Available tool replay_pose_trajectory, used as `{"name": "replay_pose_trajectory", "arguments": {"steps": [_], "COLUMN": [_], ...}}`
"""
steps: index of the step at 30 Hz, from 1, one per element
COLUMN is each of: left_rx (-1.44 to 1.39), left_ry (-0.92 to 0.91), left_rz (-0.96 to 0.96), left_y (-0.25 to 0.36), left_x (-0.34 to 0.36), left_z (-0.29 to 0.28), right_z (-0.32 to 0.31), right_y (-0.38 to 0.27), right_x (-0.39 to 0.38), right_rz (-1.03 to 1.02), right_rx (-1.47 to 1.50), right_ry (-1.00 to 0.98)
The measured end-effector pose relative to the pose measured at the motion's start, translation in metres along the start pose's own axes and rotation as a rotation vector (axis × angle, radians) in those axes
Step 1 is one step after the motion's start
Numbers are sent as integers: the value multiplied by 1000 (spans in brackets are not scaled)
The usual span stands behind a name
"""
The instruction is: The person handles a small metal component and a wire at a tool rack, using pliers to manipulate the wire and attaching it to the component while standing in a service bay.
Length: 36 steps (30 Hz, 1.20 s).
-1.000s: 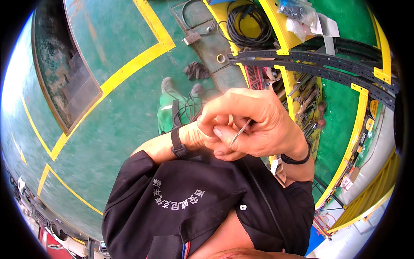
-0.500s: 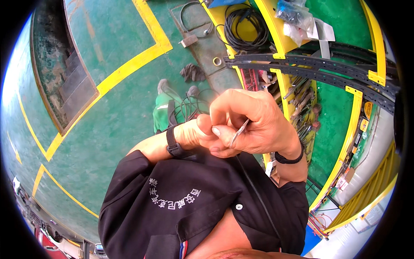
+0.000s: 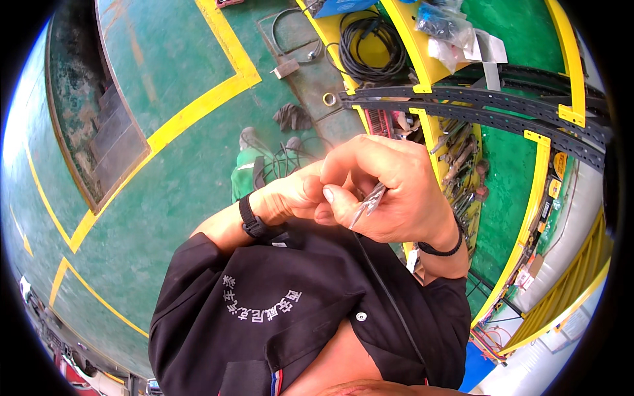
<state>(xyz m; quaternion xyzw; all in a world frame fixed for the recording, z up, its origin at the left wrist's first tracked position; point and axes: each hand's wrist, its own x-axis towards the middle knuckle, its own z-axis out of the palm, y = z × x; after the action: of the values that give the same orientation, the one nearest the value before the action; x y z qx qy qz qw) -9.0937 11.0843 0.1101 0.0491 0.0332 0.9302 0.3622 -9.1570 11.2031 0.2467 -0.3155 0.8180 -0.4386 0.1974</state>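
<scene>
My right hand (image 3: 386, 188) is curled shut around a small silver metal tool (image 3: 367, 203), its thin tip poking out below my fingers. My left hand (image 3: 290, 197) sits pressed against it from the left, fingers bunched at the same spot; what it pinches is hidden behind my right fingers. A black band circles my left wrist (image 3: 251, 219) and another my right wrist (image 3: 441, 249). Both hands are held close in front of my chest, above my black shirt (image 3: 290, 317).
Below lies a green floor (image 3: 165, 165) with yellow lines. A yellow-framed bench (image 3: 535, 171) at right carries black perforated rails (image 3: 475, 105), a tool tray (image 3: 456, 158), coiled black cable (image 3: 373, 43) and plastic bags. A dark rag (image 3: 292, 117) and my green shoes (image 3: 247, 173) are on the floor.
Both hands have stayed joined and drifted slightly up and left in the picture. The silver tool is still held in my right hand.
</scene>
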Motion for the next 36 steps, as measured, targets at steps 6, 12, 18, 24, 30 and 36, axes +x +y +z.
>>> {"name": "replay_pose_trajectory", "arguments": {"steps": [6,12,18,24,30,36], "left_rx": [116,262,418,513,439,464], "left_ry": [85,1,-56,-79,-89,-72], "left_rz": [10,9,24,32,-2,-39], "left_y": [11,18,29,36,35,27], "left_x": [0,5,9,11,11,14], "left_z": [1,-23,-33,-37,-33,-37], "right_z": [-4,-9,-1,3,11,11], "right_y": [-11,-16,-3,-1,6,13], "right_x": [5,10,5,1,-9,-17], "right_rz": [58,68,-37,-39,-50,-53], "right_rx": [-51,-55,-156,-179,-240,-234], "right_ry": [-5,-45,54,65,104,156]}}
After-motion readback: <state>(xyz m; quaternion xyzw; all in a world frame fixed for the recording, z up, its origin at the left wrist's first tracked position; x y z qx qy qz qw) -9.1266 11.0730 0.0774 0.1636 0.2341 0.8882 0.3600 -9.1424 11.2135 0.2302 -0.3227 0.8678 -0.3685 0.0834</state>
